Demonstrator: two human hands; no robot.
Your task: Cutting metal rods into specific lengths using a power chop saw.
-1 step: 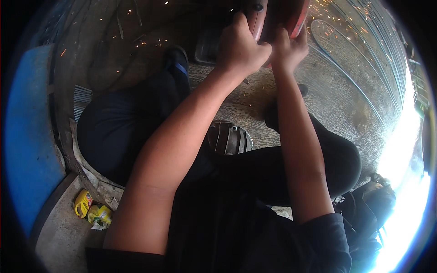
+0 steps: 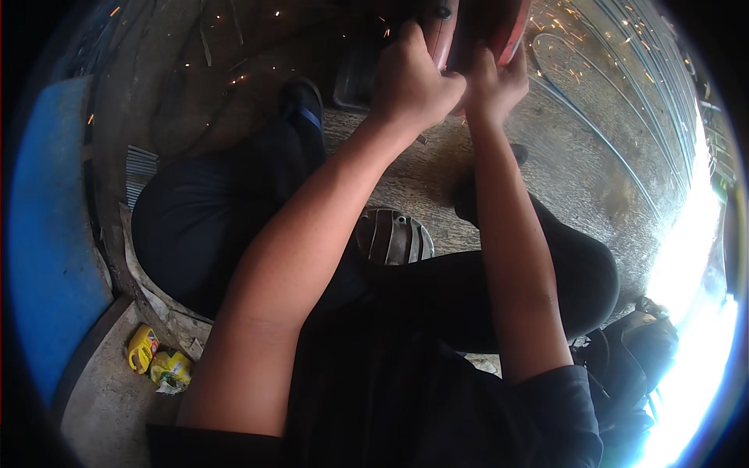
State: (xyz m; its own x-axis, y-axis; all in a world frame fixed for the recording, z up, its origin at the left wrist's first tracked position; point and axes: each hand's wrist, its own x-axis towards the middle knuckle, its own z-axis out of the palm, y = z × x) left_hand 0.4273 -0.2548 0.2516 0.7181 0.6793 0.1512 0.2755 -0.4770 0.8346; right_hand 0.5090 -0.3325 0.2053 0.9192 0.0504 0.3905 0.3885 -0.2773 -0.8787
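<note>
At the top edge, my left hand (image 2: 421,86) is wrapped round a pinkish-red handle (image 2: 440,35) with a black button or screw near its upper end. Close beside it, my right hand (image 2: 498,84) is closed on a red part (image 2: 511,31), thumb and fingers on either side. Both red pieces run out of the picture, so I cannot tell whether they belong to one tool. Orange sparks (image 2: 243,79) fly on both sides of my hands, and their source is out of view.
Thin metal rods (image 2: 616,86) curve along the right side. A ribbed dark metal piece (image 2: 394,238) lies between my legs. Yellow crumpled packets (image 2: 143,349) are at lower left, near a blue panel (image 2: 55,234). A black bag (image 2: 640,351) sits beside my right knee, against bright glare.
The sparks have shifted place on both sides. Both hands and the red parts look the same as before.
</note>
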